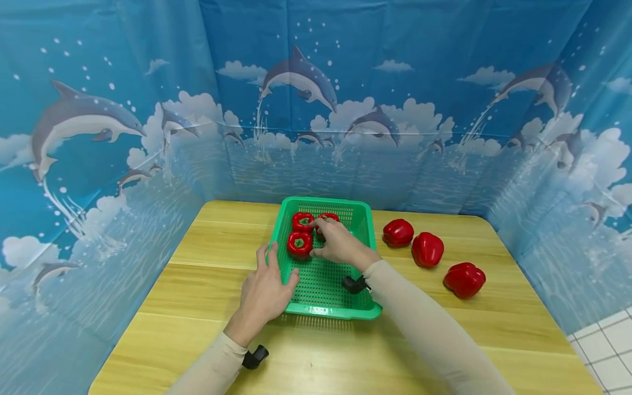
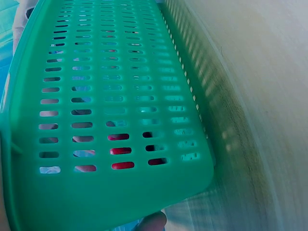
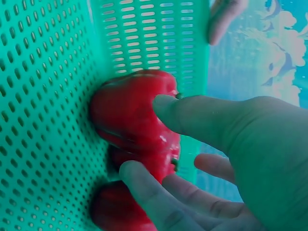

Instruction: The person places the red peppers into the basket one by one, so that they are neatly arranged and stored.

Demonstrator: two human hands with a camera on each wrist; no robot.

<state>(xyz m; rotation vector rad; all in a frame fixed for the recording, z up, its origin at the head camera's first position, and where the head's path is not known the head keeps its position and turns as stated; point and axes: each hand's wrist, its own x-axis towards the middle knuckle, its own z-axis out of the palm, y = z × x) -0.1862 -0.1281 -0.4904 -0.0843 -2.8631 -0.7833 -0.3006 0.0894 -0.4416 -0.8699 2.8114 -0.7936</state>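
A green plastic basket (image 1: 326, 314) holds three red bell peppers in its far left part. One pepper (image 1: 299, 245) is nearest, another (image 1: 303, 221) stands behind it, and the third (image 1: 329, 216) is partly hidden by my right hand (image 1: 338, 244). That hand reaches in with thumb and fingers spread; in the right wrist view the thumb (image 3: 185, 113) lies across the nearest pepper (image 3: 132, 108). Contact is hard to tell. My left hand (image 1: 266, 291) is at the basket's left rim, fingers extended along it and thumb over the inside. A fingertip (image 2: 153, 221) shows beyond the basket's corner.
Right of the basket, three more red bell peppers lie on the wooden table (image 1: 207, 285): one near the basket (image 1: 398, 232), one beside it (image 1: 427, 249) and one farther right (image 1: 464, 280). A blue dolphin curtain (image 1: 316, 164) surrounds the table's back and sides.
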